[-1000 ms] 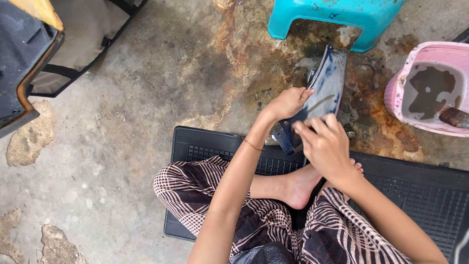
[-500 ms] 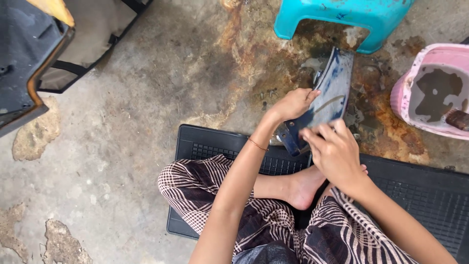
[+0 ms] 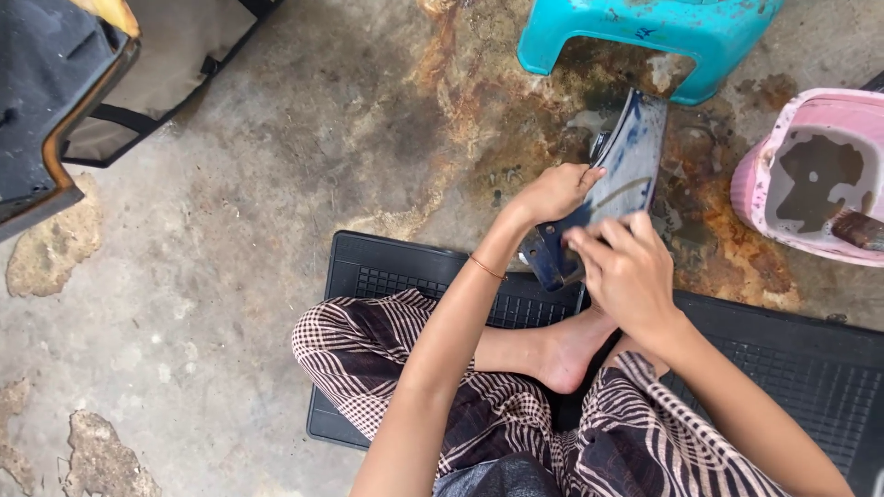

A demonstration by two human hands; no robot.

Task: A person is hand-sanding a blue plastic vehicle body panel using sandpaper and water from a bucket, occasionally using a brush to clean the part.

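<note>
Both your hands were closed on the dark blue curved panel (image 3: 631, 156), a long glossy piece that stood tilted on the concrete floor (image 3: 276, 184), its far tip resting near the turquoise plastic stool (image 3: 645, 32) and its near end propped just above your bare foot (image 3: 566, 354). Your left hand (image 3: 555, 191) gripped the panel's left edge about midway along, fingers curled over the rim, which seemed to steady it against the floor. Your right hand (image 3: 626, 271) pressed down on the lower face with fingers bunched together; whether it pinched a cloth or small abrasive I could not tell, since the knuckles hid the palm.

You sat cross-legged in striped trousers (image 3: 414, 387) on a black ribbed rubber mat (image 3: 387, 267), likely to keep off the stained concrete. The floor under the panel was rusty brown and wet-looking. To your right, beside the mat's far edge, sat a pink tub (image 3: 764, 184) holding murky water, with the end of a brush handle (image 3: 856, 228) lying across its rim, within easy reach of your right hand. At the upper left a black and tan bag (image 3: 55, 120) lay well apart. A thin orange band (image 3: 486, 268) circled your left wrist.
</note>
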